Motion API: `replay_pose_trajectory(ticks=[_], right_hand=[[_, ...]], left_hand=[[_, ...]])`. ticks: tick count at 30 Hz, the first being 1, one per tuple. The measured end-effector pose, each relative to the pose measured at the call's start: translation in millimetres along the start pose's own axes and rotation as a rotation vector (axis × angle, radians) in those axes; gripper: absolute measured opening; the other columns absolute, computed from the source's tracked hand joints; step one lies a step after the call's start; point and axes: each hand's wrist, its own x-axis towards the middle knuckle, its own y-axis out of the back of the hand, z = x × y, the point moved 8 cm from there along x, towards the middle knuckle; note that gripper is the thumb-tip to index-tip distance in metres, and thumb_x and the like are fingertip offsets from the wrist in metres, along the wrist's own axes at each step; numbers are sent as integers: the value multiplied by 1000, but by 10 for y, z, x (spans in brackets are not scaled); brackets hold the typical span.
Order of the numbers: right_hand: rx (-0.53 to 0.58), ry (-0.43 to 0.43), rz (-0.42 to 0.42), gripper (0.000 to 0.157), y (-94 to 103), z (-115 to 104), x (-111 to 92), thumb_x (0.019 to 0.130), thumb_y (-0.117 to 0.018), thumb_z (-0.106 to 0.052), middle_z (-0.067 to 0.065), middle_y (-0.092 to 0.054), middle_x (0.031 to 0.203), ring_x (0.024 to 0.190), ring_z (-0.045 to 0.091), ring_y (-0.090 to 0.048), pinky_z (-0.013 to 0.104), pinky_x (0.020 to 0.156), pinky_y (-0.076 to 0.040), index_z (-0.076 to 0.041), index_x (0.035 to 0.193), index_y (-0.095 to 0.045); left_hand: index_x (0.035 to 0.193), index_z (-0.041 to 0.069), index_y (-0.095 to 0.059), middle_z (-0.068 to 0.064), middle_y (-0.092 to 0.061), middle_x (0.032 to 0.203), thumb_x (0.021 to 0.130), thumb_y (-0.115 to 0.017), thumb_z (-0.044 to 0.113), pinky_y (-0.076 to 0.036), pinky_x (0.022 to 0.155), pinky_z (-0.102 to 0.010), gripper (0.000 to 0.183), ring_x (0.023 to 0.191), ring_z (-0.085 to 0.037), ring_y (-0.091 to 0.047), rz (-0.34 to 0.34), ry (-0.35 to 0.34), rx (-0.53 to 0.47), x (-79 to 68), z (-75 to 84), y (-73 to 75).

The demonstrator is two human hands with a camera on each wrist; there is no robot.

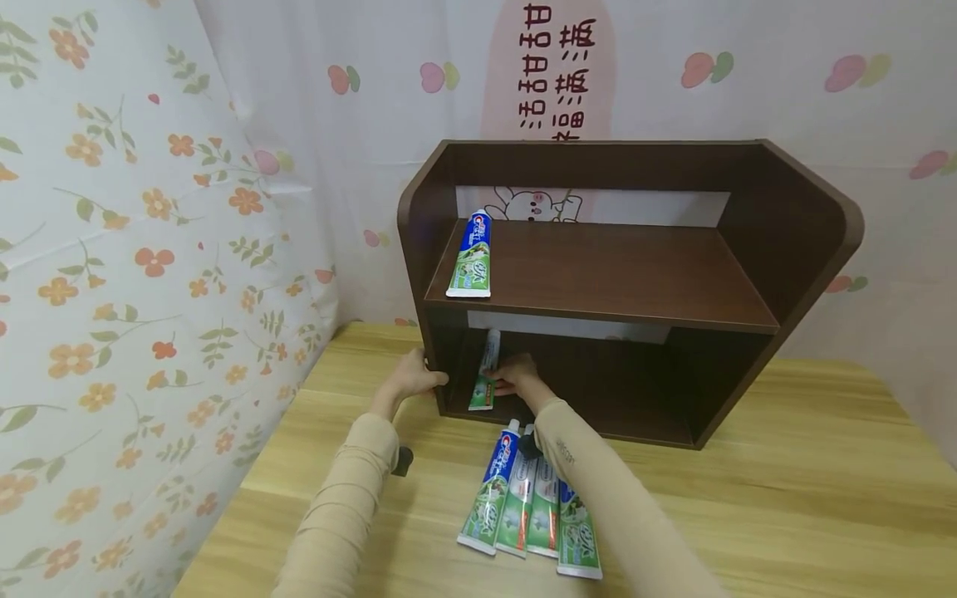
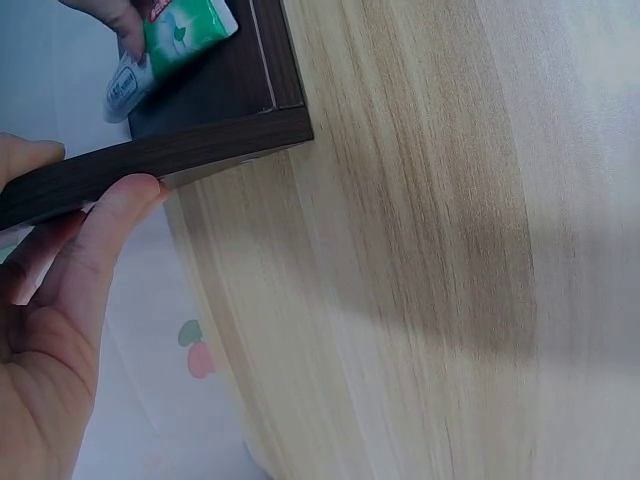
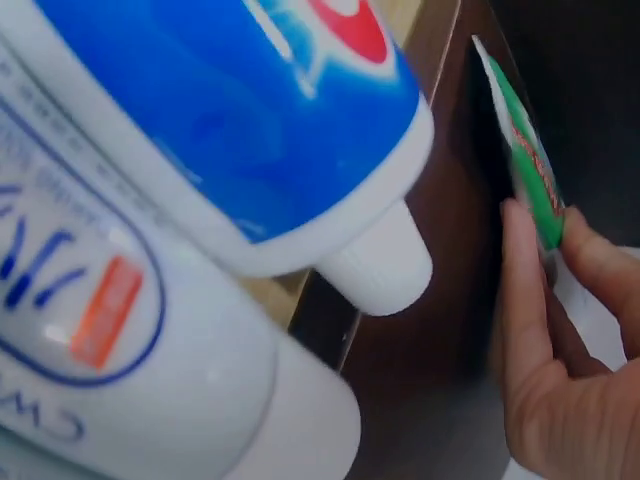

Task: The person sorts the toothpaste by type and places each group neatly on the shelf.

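Observation:
My left hand (image 1: 411, 378) grips the left side panel of a dark brown two-level shelf (image 2: 215, 142), thumb on one face and fingers on the other. Inside the lower level, my right hand (image 1: 521, 375) pinches a white-and-green toothpaste tube (image 1: 484, 390) between thumb and fingers. This tube lies near the left wall, its cap toward the back. The right wrist view shows the pinched tube (image 3: 530, 165) tilted on its edge. On the upper level, a blue-and-green toothpaste tube (image 1: 473, 257) lies at the left, its cap also toward the back.
Several more toothpaste tubes (image 1: 491, 498) lie side by side on the wooden table (image 1: 807, 498) before the shelf, caps toward it; the right forearm partly covers them. A flowered curtain (image 1: 149, 291) hangs at the left, and a printed cloth (image 1: 374, 116) hangs behind the shelf.

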Motion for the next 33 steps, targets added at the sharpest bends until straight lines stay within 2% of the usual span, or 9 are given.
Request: replay_pose_trajectory(ticks=[2,4,5,7,11,15,18,26,33], right_hand=[[-124,34,74,31,92,-251,-491,72,-75,-8,15,-65,77,55,21,-64,32,55,-55,4,98,-63],[-292,76,145,21,167,-414,-829,75,-74,-14,13,-66,73,52,18,-63,30,52,-54,1,88,-67],[-360,108,168,25,193,-413,-845,74,-75,-18,13,-67,76,55,19,-64,29,52,-54,1,89,-69],[-418,174,170,27,230,-421,-901,74,-75,-20,13,-67,76,60,22,-65,29,51,-53,0,90,-69],[-335,238,93,35,285,-469,-1037,78,-71,-15,22,-65,99,87,32,-65,33,62,-56,4,106,-63],[-254,242,-8,43,378,-535,-1201,82,-66,-15,25,-58,116,103,37,-60,37,73,-55,4,118,-55],[-233,220,-54,43,508,-519,-1313,82,-66,-17,24,-57,118,106,37,-58,36,74,-55,2,119,-55],[-250,200,-100,47,969,-297,-1571,86,-61,-23,27,-54,121,108,39,-56,34,74,-55,4,123,-50],[-269,204,-86,51,1294,-100,-1785,85,-62,-27,26,-57,115,104,37,-59,38,77,-54,5,123,-49]], left_hand=[[133,-13,-32,-27,-58,114,81,-60,19,-42,97,-46,67,84,-33,-67,-6,3,4,-3,10,-30],[133,-13,-32,-26,-60,111,81,-60,20,-42,97,-45,67,82,-31,-67,-8,4,10,-7,13,-65],[132,-13,-33,-25,-60,111,81,-60,20,-42,96,-45,67,80,-30,-67,-9,3,13,-11,10,-85],[132,-13,-34,-25,-61,111,81,-61,20,-43,95,-45,66,78,-27,-67,-13,-1,13,-16,7,-120],[132,-14,-32,-29,-54,121,81,-59,18,-45,94,-44,66,79,-30,-67,-24,-12,-36,-7,-18,-137],[133,-14,-29,-30,-50,124,82,-58,18,-44,94,-44,66,84,-33,-67,-24,-10,-51,-9,-40,-90],[132,-16,-29,-32,-49,124,82,-57,18,-45,93,-45,66,85,-33,-66,-31,-14,-46,-24,-40,-60],[135,-16,-23,-33,-44,130,83,-56,19,-41,98,-46,71,87,-33,-66,-51,-19,-33,-20,-48,-25],[135,-15,-24,-31,-50,125,83,-56,20,-40,98,-47,70,90,-35,-65,-57,-34,-29,7,-11,-15]])
